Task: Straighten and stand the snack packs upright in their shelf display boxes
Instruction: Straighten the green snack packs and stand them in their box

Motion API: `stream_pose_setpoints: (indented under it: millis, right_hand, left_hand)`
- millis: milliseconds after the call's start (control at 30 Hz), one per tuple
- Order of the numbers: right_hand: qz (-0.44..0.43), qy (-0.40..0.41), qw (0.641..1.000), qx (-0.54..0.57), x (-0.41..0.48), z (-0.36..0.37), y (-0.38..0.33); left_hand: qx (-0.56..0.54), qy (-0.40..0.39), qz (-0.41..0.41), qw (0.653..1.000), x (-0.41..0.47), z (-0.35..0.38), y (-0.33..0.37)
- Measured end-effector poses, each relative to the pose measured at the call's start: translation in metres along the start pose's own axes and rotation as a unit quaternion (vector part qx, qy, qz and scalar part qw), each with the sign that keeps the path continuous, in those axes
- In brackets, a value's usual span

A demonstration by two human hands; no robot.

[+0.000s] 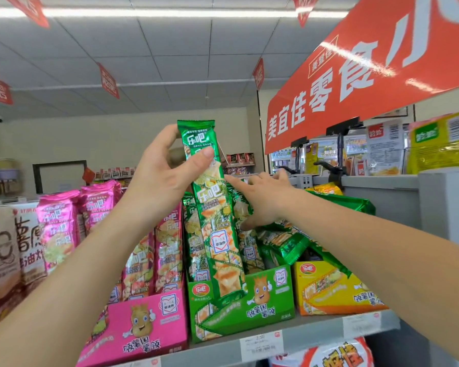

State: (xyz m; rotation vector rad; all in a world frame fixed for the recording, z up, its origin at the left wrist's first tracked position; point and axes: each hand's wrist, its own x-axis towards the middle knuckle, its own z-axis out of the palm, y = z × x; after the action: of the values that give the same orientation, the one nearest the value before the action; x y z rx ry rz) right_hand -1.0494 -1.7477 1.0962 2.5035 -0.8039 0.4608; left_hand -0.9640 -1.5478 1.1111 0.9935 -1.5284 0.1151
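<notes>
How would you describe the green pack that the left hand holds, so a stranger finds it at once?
Look under the red banner at the green display box. One long green pack rises above its neighbours, its top pinched by the left hand.

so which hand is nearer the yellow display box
Right. The right hand reaches among the green packs just left of and above the yellow display box. The left hand is farther left, pinching the tall green pack near its top.
</notes>
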Motion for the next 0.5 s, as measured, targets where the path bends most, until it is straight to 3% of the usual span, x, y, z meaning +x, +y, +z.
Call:
stream_pose_setpoints:
  millis: [100,200,267,333,433,500]
  right_hand:
    - [0.012,0.023,0.998,0.06,-0.009,-0.012,0.008]
    - [0.027,0.067,0.975,0.211,-0.031,-0.04,0.02]
    - [0.019,0.115,0.911,0.395,-0.056,-0.053,0.024]
    - [0.0,0.106,0.816,0.568,-0.09,-0.057,0.019]
    - [-0.054,0.017,0.728,0.683,-0.143,-0.044,-0.004]
    - [-0.068,0.011,0.687,0.724,-0.166,-0.028,-0.02]
  left_hand:
    - [-0.001,0.0,0.006,1.0,-0.002,0.002,-0.001]
    - [-0.008,0.01,0.007,1.0,-0.004,0.001,-0.004]
    - [-0.016,0.027,0.0,1.0,-0.003,0.003,-0.006]
    - [-0.05,0.053,-0.008,0.997,-0.002,0.008,-0.008]
    - [-0.118,0.079,-0.018,0.99,-0.001,0.019,-0.009]
    - [-0.153,0.079,-0.031,0.985,-0.002,0.027,-0.009]
